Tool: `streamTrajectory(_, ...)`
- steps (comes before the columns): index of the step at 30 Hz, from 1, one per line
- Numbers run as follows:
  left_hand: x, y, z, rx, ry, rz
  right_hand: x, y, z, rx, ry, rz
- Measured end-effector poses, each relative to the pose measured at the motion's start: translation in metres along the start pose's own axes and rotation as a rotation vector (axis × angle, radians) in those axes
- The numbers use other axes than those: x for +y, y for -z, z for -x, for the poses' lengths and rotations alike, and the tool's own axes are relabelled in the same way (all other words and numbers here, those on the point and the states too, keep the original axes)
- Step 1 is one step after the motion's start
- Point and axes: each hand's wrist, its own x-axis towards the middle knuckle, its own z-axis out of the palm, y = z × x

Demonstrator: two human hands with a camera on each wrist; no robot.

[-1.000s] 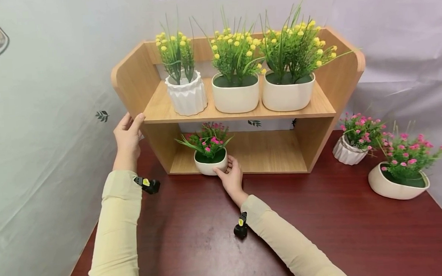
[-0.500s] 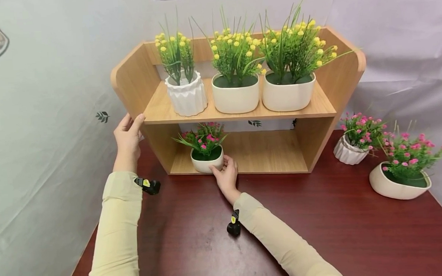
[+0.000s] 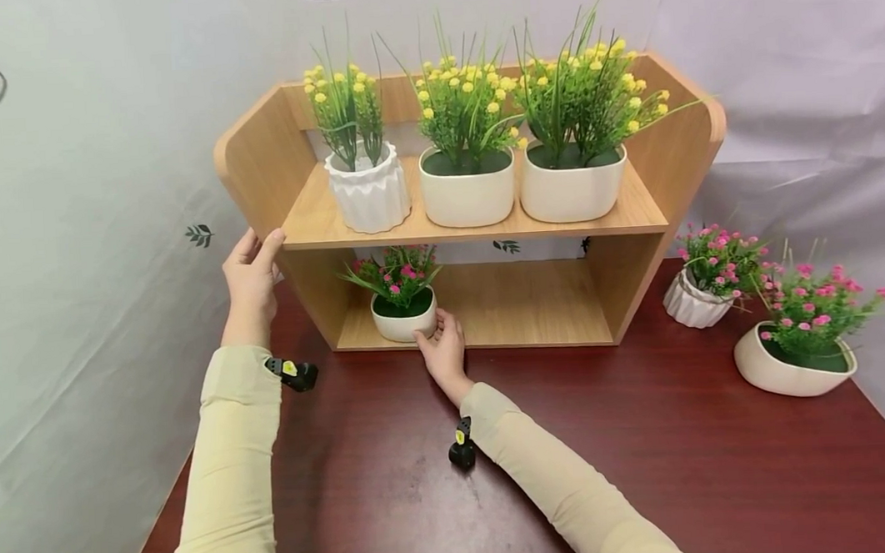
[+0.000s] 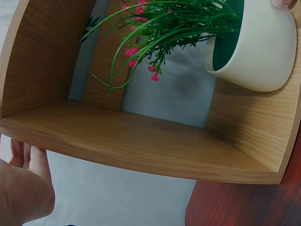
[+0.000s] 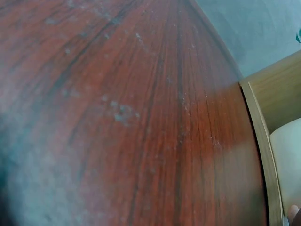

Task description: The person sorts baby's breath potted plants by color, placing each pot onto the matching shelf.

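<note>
A two-tier wooden shelf (image 3: 478,235) stands on a dark red table (image 3: 371,489), with pale sheeting (image 3: 95,244) behind and left of the shelf. At the left part of the shelf's lower board (image 3: 534,301), near its front edge, the right hand (image 3: 444,350) grips the right side of a white pot (image 3: 400,327) with pink flowers (image 3: 408,272); the left hand (image 3: 251,278) holds the shelf's left side panel (image 3: 260,173). The shelf's upper board (image 3: 643,206) bears, left to right, a fluted pot (image 3: 371,197) and two oval pots (image 3: 470,198), all with yellow flowers (image 3: 468,86). Right of the shelf on the table, a pleated pot (image 3: 694,303) and, farther forward, a cream pot (image 3: 781,369) hold pink flowers
</note>
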Motion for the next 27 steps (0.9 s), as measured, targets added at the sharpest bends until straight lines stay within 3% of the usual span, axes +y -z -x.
streamTrajectory(14, -0.003, -0.006, 0.003, -0.006, 0.017, -0.009, -0.005, 0.034, 0.002, 0.021, -0.109, -0.152)
streamTrajectory(23, 0.001, 0.003, 0.003, 0.015, 0.012, -0.034, -0.010, 0.056, 0.012, -0.002, -0.083, -0.192)
streamTrajectory(27, 0.001, 0.002, 0.001, -0.002, 0.010, 0.014, -0.014, 0.070, 0.017, 0.015, -0.065, -0.183)
